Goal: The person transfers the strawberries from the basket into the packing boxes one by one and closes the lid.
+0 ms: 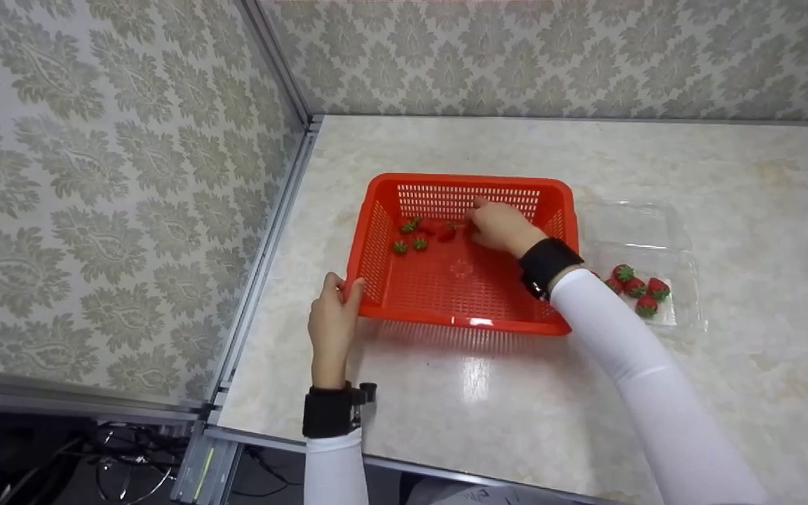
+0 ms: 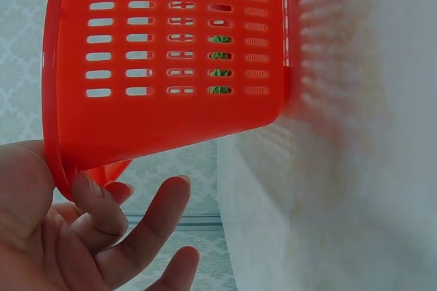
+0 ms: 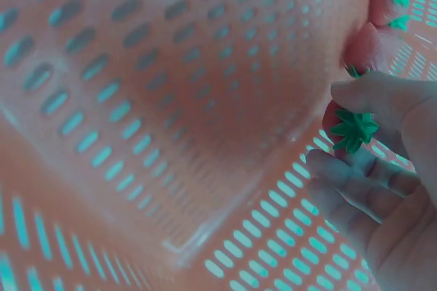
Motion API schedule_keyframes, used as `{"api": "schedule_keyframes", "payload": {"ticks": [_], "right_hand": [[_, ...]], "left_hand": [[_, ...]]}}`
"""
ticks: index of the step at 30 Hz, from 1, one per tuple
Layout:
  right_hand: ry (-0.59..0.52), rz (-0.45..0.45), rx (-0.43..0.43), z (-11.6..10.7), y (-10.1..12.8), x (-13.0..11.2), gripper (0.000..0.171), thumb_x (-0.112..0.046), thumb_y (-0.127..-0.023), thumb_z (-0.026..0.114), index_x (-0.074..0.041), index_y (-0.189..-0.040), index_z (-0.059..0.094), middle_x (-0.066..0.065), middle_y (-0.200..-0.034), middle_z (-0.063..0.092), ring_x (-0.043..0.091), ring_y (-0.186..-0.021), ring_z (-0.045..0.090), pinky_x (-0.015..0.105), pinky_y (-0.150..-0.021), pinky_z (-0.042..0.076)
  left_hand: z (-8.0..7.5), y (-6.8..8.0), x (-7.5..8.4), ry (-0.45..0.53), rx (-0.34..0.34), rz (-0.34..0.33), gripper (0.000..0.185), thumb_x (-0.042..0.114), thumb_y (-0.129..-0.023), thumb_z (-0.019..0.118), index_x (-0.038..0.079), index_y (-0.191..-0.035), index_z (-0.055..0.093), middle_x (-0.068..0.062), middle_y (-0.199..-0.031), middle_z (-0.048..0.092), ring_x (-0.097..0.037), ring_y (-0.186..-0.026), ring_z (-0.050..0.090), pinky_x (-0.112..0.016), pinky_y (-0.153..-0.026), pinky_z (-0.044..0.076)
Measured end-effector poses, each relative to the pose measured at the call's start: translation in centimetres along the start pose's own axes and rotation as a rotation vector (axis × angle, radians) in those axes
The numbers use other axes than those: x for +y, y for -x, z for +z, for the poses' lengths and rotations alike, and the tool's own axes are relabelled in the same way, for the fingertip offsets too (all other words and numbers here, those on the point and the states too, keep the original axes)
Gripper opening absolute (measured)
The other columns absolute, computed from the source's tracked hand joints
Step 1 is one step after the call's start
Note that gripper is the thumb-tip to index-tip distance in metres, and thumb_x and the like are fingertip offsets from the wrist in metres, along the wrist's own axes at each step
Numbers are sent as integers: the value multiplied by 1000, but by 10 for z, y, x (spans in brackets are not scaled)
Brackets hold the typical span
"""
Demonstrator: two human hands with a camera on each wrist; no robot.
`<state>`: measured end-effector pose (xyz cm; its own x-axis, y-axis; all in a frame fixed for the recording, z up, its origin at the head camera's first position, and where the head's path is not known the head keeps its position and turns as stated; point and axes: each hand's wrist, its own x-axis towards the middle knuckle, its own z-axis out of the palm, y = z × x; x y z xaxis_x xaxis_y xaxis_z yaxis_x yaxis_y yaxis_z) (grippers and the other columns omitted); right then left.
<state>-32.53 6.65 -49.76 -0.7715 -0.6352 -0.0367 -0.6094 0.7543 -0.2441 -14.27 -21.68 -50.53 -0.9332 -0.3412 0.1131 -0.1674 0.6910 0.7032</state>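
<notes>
A red plastic basket (image 1: 418,315) with slotted walls sits on the table. My left hand (image 1: 332,322) pinches its rim at the near left corner; in the left wrist view, thumb and fingers (image 2: 99,216) meet around that rim. Reaching inside near the far wall, my right hand (image 1: 502,226) holds a strawberry (image 3: 351,127) with a green leafy cap between thumb and fingers. In the head view that strawberry is mostly hidden behind the hand. Several other strawberries (image 1: 446,231) lie on the basket's floor toward the far left.
To the basket's right, an open clear plastic box (image 1: 684,280) holds several strawberries (image 1: 634,286). Patterned wall panels (image 1: 130,140) border the table (image 1: 762,210) on the left and at the back. My right forearm crosses the basket's near right corner.
</notes>
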Motion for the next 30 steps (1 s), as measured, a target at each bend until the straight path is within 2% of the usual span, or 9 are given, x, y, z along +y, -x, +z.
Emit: {"api": "schedule_keyframes", "payload": {"ticks": [7,13,22,30], "right_hand": [[-68,26,27,-27,16,9,21,-10,-92,69,1,-109,66,18,-103,54,32,-81,58,46,-74,49],[-153,33,55,-53,37,13,27,-15,-95,66,-2,-120,67,15,-107,56,29,-90,61,43,-78,50],[-157,-10,173,-92,68,14,26,-13,-91,69,-2,-115,68,13,-101,57,30,-92,64,46,-81,51],[-171,82,182,-105,116,42,28,-15,-94,69,-1,-119,66,14,-106,58,32,-96,63,49,-81,50]], "left_hand": [[0,0,0,-4,-16,-15,31,34,-100,64,8,-93,50,2,-59,37,-16,-52,37,-32,-49,27],[-1,-1,0,-13,-19,-30,30,33,-100,64,7,-93,50,2,-60,38,-16,-52,38,-32,-49,28],[1,-2,-3,3,-23,-16,29,31,-100,63,7,-93,50,2,-60,34,-16,-52,33,-33,-49,26],[0,-3,0,12,-41,-28,28,31,-100,63,7,-94,50,0,-61,38,-18,-53,39,-33,-50,28]]}}
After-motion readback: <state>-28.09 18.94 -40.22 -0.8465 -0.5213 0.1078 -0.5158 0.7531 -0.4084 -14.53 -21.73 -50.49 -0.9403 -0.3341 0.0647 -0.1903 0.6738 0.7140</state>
